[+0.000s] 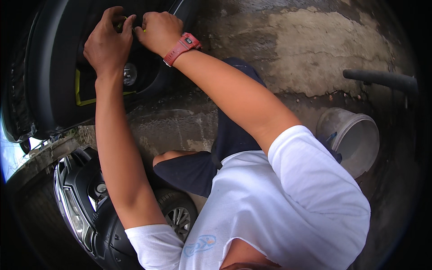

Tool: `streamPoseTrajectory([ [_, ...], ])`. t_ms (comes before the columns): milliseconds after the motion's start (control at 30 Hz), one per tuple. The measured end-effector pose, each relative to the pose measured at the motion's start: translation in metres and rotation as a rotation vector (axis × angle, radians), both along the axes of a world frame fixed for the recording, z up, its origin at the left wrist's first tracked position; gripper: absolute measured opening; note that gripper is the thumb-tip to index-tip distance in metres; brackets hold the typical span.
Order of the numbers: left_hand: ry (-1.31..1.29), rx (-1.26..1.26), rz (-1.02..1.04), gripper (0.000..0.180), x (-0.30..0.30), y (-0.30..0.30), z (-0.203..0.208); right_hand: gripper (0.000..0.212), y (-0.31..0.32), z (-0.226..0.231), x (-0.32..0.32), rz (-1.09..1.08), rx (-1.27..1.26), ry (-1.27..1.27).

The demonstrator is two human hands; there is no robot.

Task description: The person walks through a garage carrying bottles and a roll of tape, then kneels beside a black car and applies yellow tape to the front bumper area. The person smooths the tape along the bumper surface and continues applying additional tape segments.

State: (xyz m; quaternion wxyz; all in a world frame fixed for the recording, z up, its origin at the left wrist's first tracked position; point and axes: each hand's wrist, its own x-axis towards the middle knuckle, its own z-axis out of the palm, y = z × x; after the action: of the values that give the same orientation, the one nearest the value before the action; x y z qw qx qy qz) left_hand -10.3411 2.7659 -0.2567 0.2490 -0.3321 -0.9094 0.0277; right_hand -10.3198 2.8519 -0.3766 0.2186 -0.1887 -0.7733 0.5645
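Both my hands are raised at the upper left, against a dark car bumper [63, 58]. My left hand [108, 45] is closed in a pinch, with bits of a thin yellow strip, looking like tape, showing by its thumb and forefinger. Close to its right, my right hand [162, 31] has its fingers curled in, a speck of the same yellow at the fingertips. More yellow strip [78, 90] borders a dark recess below my hands. A round lamp [129, 74] sits in that recess, partly behind my left wrist.
A black car [85, 202] with a spoked wheel [180, 218] stands at the lower left. To the right, a grubby white bucket [357, 144] lies tipped on wet, rough concrete [315, 49]. A dark pipe [378, 80] juts in at the far right.
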Motion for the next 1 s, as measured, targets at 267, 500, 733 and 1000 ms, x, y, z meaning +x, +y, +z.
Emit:
streamPoseTrajectory([
  [267, 0.044, -0.061, -0.008, 0.043, -0.016, 0.001, 0.002, 0.025, -0.007, -0.006, -0.003, -0.105, 0.051, 0.027],
  [500, 0.008, -0.195, -0.033, 0.042, -0.016, 0.000, 0.011, 0.036, 0.007, -0.018, 0.004, 0.134, -0.364, 0.029],
  [733, 0.002, -0.296, -0.014, 0.045, -0.014, 0.007, 0.018, 0.036, 0.022, -0.055, 0.031, 0.353, -0.950, 0.080],
  [1000, 0.014, -0.342, 0.014, 0.045, -0.021, 0.008, 0.021, 0.036, -0.006, -0.038, 0.003, 0.371, -0.738, -0.159],
])
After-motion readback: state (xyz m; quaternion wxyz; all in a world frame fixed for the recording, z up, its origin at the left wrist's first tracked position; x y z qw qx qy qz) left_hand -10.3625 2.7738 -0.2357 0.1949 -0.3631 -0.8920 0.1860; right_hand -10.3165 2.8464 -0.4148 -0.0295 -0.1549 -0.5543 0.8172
